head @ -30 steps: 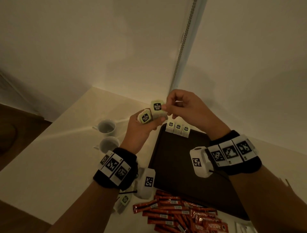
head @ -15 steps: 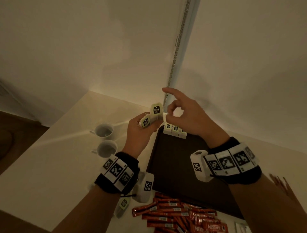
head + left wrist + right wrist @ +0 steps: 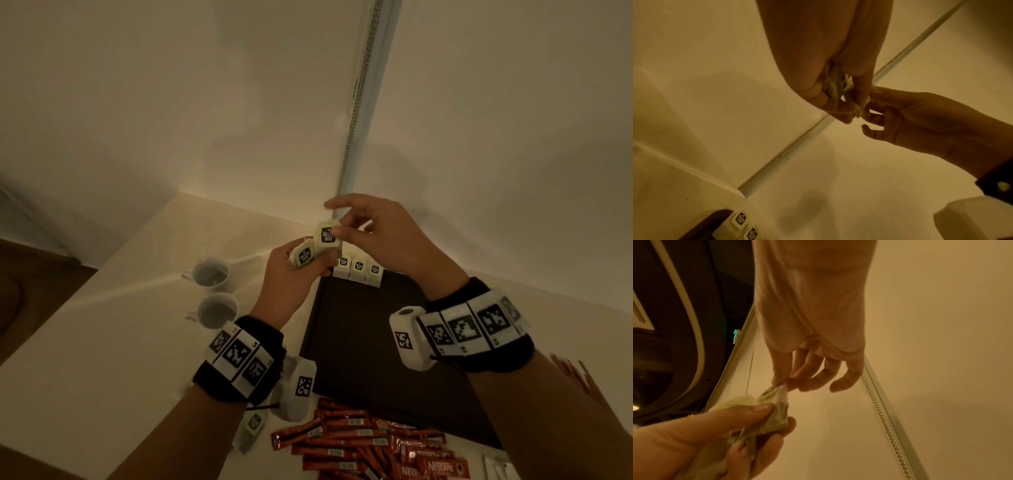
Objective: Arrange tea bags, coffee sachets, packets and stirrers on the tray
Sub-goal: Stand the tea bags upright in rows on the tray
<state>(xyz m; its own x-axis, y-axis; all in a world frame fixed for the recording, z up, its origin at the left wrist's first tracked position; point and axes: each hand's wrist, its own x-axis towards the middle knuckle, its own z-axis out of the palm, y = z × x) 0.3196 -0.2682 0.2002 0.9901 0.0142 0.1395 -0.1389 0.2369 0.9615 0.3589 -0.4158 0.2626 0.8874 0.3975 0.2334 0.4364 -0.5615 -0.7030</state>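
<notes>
My left hand (image 3: 294, 274) holds a small bunch of pale green tea bags (image 3: 303, 256) above the far left corner of the dark tray (image 3: 363, 342). My right hand (image 3: 373, 233) pinches the top corner of the uppermost tea bag (image 3: 327, 236) between thumb and forefinger. In the right wrist view that pinch on the tea bag (image 3: 777, 392) shows plainly, with the left hand (image 3: 719, 434) below. In the left wrist view the tea bags (image 3: 838, 87) sit in the left hand's fingers. Three tea bags (image 3: 358, 269) stand in a row at the tray's far edge.
Two white cups (image 3: 212, 274) (image 3: 217, 310) stand left of the tray. Red coffee sachets (image 3: 363, 445) lie in a heap at the tray's near edge, with one loose tea bag (image 3: 253, 423) beside them. Walls meet in a corner just behind the table.
My right hand let go of a tea bag, opened with a finger raised, then came back and now pinches the top tea bag in my left hand.
</notes>
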